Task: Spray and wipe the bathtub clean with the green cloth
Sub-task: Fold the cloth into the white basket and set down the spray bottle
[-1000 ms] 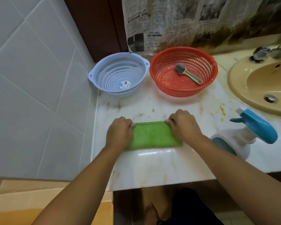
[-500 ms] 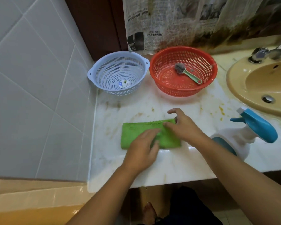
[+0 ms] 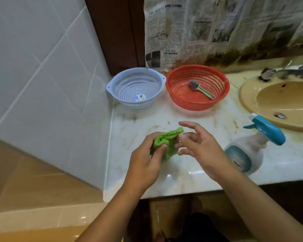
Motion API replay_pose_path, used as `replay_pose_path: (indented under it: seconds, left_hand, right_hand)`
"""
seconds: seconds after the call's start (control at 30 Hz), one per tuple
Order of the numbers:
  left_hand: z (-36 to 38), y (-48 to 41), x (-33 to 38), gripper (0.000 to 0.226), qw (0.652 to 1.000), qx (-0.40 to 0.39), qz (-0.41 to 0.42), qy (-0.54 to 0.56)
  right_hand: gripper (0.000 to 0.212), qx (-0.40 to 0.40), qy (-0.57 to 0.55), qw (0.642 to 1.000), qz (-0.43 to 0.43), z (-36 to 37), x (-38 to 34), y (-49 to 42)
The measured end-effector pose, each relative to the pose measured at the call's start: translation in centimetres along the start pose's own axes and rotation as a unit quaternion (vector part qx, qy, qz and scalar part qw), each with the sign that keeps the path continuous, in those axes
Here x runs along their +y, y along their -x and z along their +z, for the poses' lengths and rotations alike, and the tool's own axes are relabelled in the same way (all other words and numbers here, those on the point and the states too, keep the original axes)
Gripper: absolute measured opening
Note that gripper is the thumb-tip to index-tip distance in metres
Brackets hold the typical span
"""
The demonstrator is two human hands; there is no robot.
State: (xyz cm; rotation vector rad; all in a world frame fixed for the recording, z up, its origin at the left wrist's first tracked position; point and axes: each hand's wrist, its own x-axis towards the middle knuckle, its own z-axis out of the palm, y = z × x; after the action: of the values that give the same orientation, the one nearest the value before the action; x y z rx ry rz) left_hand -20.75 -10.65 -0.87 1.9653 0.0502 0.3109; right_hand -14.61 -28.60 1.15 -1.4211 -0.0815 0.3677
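Here, a white tiled wall (image 3: 42, 75) fills the left side, and a pale marble counter (image 3: 182, 180) with yellow-brown stains runs from it to the right. Below the counter, at the lower left, the beige rim of the bathtub (image 3: 42, 215) is visible. A beige sink (image 3: 252, 105) is set in the counter at the right edge.

At the back of the counter stand two plastic baskets, just beside each other: a light blue basket (image 3: 119, 95) near the wall and a red basket (image 3: 178, 95) to its right.

A white spray bottle (image 3: 247, 151) with a blue trigger head stands near the front edge, between the sink and the right hand (image 3: 199, 147).

That hand hovers over the counter with its fingers (image 3: 187, 124) spread and relaxed, holding nothing. I cannot tell if they touch the cloth.

The left hand (image 3: 145, 159) grips the green cloth (image 3: 170, 142), which is bunched up. The fingers curl around it, the thumb pressing on top. The cloth is above the middle of the counter, between both hands.

A small brush (image 3: 201, 89) with a green handle lies inside the red basket.
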Motion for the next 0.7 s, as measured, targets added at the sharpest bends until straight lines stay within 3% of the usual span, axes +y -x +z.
replay_pose_path:
  seconds: [0.07,0.23,0.4,0.53,0.7]
  left_hand:
    - [-1.2,-0.1,0.9,0.026,0.998,-0.014,-0.012,0.062]
    - [-3.5,0.2,2.6,0.024,0.976,-0.068,-0.021,0.204]
    - [-4.9,0.3,2.9,0.022,0.969,-0.107,-0.008,0.221]
    - [-5.8,0.3,2.8,0.021,0.971,-0.110,-0.005,0.211]
    - [-6.6,-0.1,2.8,0.025,0.975,-0.113,-0.021,0.193]
  right_hand:
    - [0.041,0.000,0.133,0.987,-0.086,0.6,-0.4,0.9]
    - [0.039,0.027,0.226,0.949,-0.219,1.6,-0.9,2.2]
    - [0.020,0.003,0.237,0.945,-0.225,1.9,-1.7,2.8]
    - [0.007,-0.031,0.145,0.974,-0.170,1.9,-1.7,2.8]
    - [0.008,-0.036,0.104,0.977,-0.182,2.2,-2.2,2.9]
